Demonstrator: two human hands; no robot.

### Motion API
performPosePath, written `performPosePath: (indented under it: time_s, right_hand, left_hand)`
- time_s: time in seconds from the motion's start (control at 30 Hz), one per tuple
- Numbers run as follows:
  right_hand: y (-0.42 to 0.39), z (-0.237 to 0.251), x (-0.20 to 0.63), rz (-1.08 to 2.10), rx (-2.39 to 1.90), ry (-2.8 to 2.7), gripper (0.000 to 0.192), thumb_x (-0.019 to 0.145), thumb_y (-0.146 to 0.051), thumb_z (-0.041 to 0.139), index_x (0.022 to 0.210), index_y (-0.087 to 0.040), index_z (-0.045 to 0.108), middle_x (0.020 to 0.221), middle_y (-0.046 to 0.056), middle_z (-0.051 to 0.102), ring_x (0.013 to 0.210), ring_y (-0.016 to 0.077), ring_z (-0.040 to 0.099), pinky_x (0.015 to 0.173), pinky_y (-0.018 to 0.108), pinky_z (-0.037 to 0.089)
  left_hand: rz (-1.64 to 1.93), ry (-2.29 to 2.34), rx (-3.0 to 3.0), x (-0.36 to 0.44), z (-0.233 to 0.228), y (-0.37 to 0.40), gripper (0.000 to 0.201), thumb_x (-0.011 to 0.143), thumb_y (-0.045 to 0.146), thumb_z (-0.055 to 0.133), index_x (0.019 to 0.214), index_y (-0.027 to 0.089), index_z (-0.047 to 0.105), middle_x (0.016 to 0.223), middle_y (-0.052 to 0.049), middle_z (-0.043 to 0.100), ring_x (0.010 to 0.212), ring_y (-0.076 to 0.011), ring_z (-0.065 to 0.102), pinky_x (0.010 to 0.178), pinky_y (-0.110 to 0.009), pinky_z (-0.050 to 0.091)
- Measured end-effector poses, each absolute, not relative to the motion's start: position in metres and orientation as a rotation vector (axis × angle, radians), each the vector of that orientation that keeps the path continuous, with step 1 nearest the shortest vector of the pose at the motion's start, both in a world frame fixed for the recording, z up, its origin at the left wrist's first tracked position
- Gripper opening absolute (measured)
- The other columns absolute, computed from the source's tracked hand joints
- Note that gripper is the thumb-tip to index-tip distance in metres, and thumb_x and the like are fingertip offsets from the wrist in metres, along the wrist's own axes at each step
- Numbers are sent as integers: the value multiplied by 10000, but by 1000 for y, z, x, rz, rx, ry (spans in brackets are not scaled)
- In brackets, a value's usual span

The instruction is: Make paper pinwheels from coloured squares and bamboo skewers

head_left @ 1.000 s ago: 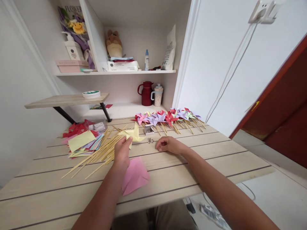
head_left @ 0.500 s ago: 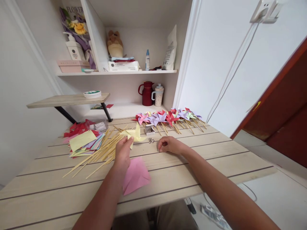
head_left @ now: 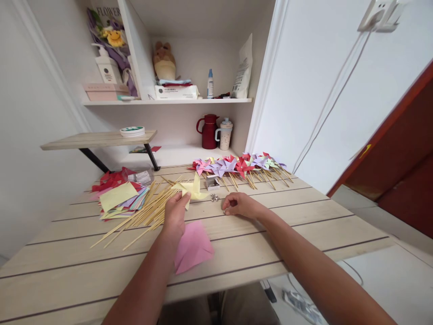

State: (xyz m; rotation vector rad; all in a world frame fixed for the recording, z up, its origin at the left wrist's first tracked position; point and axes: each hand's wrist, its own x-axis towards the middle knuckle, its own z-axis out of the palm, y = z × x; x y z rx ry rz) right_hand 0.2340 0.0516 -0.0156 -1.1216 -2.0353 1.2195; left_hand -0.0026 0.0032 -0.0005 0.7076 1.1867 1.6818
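My left hand (head_left: 175, 210) is closed on a pale yellow paper pinwheel (head_left: 193, 188), thumb on top, its blades standing out past the fingers. Below that hand a pink paper square (head_left: 194, 248) with crease lines lies on the table. My right hand (head_left: 241, 205) is closed in a pinch, fingertips low at the tabletop. Between them shows a small shiny metal pin (head_left: 224, 212), its exact shape too small to make out. Left of those fingers lies a little heap of metal pins (head_left: 214, 197), with a small open box (head_left: 212, 183) of more behind it.
Thin wooden sticks (head_left: 149, 214) fan out left of my left hand. Beyond them sits a stack of coloured paper (head_left: 118, 197). Finished pinwheels on sticks (head_left: 237, 166) lie along the back right. A small raised shelf (head_left: 98, 139) stands at the back left.
The view has shifted slightly, so everything sits a little further right in the picture. Both hands keep nearly the same pose and hold.
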Motion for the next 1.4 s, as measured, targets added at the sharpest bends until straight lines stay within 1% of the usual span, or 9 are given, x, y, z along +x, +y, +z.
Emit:
performPosePath:
  time_s: [0.1,0.23,0.63,0.8,0.9,1.07,1.23,1.33,1.4]
  right_hand:
    - [51,-14,233,1213,-1118,-2037,138,628,-251,750,740,-175,719,728,13,641,673,140,533,615,245,424]
    - [50,-14,233,1189,-1109,-2037,156,618,-236,759,761,-184,723,745,9,643,693,142,524,628,247,420]
    - [51,-19,233,1222,-1086,-2018,73,638,-218,726,691,-178,694,739,5,657,659,131,527,627,246,410]
    - [47,-14,230,1257,-1075,-1944,111,642,-261,745,682,-172,692,717,18,665,656,142,553,641,269,423]
    - [44,-7,228,1220,-1071,-1859,162,688,-325,738,714,-174,683,712,26,660,661,156,556,648,291,426]
    - [38,9,222,1105,-1002,-1733,191,733,-368,732,754,-189,668,765,31,654,762,185,573,742,317,441]
    - [28,37,209,1050,-861,-1735,175,733,-368,752,728,-205,688,797,32,659,799,197,578,765,320,445]
    - [23,53,194,1039,-829,-1730,144,742,-347,750,733,-212,699,817,28,669,817,199,587,754,319,450]
    - [20,58,182,986,-786,-1753,111,747,-321,749,731,-219,709,837,25,674,842,200,599,788,326,454]
  left_hand:
    - [1680,1189,700,-2,1,2,190,603,209,800,773,186,716,742,-4,703,768,-163,648,721,-268,449]
    - [1677,1189,700,-2,1,1,194,600,216,798,772,180,716,761,-8,708,772,-162,646,732,-271,444]
    - [1652,1190,722,-3,-1,2,284,558,290,818,795,172,718,801,-10,709,740,-142,626,696,-251,418]
    - [1633,1205,743,-4,-4,3,283,577,300,817,814,173,729,797,-11,715,713,-135,609,675,-247,406]
    - [1629,1208,776,-4,-5,3,266,598,307,809,812,166,737,770,-12,710,698,-135,600,670,-247,404]
    - [1654,1190,853,-2,-1,0,229,629,309,801,789,156,744,712,-14,694,706,-163,617,696,-270,437]
    - [1728,1185,898,3,6,-4,250,653,308,789,857,166,760,808,-33,731,803,-180,654,768,-274,464]
    - [1752,1191,946,5,10,-6,277,664,328,786,883,161,763,795,-39,730,803,-200,659,762,-286,476]
    - [1757,1211,996,5,12,-7,260,680,332,773,877,163,759,790,-41,729,797,-211,656,746,-292,480]
